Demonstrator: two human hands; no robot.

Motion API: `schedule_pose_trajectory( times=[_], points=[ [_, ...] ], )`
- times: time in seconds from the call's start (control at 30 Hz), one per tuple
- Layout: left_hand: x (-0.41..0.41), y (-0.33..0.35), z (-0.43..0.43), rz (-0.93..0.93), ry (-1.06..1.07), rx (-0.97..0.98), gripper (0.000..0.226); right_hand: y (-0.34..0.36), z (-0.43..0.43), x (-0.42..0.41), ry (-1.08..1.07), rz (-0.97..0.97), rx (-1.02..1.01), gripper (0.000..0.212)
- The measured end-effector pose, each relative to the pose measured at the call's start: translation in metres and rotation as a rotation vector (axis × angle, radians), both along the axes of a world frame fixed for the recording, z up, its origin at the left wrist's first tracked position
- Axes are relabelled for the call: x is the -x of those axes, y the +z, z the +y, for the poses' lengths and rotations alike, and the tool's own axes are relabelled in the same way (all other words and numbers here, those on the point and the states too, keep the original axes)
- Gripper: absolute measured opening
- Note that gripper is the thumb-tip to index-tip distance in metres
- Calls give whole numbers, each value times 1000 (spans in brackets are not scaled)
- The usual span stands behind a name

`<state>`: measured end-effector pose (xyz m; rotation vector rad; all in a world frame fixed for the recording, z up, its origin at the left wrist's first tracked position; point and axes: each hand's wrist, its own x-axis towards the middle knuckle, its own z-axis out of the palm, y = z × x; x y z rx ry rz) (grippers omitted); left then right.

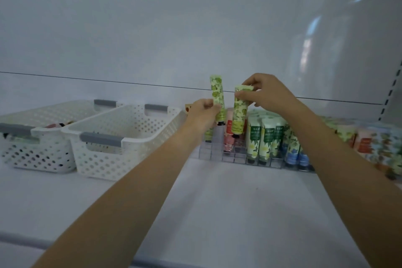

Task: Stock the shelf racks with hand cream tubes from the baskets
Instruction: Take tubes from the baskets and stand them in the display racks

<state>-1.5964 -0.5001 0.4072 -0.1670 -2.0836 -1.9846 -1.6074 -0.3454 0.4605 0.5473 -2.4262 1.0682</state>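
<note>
Left hand (203, 113) gripped a green tube (216, 93) upright, cap down. Right hand (266, 91) pinched a second green tube (239, 113) by its crimped end, over the clear rack (233, 155) on the shelf (217, 202). White baskets (121, 143) sat left of it.

- Baskets (121, 154): white moulded plastic, perforated walls, matt. Grey handle grips (101, 138) look smooth.
- Rack (214, 150): clear hard plastic, glossy.
- Left tube (216, 93), right tube (239, 113): soft plastic, printed leaf pattern, slight sheen.
- Stocked tubes (254, 137): same printed plastic finish.
- Shelf (217, 202): white, smooth, matt.
- Back panel (174, 28): white, glossy, shows reflections.
</note>
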Motion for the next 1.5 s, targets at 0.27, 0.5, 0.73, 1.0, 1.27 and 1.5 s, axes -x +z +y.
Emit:
schedule_pose_trajectory(
  times=[0.27, 0.5, 0.73, 1.0, 1.27, 1.5],
  points=[
    [26, -25, -4, -17, 106, -67, 25, 16, -4, 17, 44, -40, 19, 14],
    [39, -54, -22, 62, 169, 77, 20, 9, -34, 43, 17, -21, -46, 15],
    [45, -60, -26, 93, 112, 69, 21, -15, -53, 70, -177, -23, -301, 25],
    [48, -63, -30, 125, 73, 13, 24, -30, -51, 79, -221, 52, -355, 20],
    [42, -65, -31, 175, 2, 118, 25, -26, -61, 69, 162, -29, -159, 24],
    [40, -84, -41, 191, 239, 957, 34, -22, -51, 70, 14, 74, -75, 17]
  ],
)
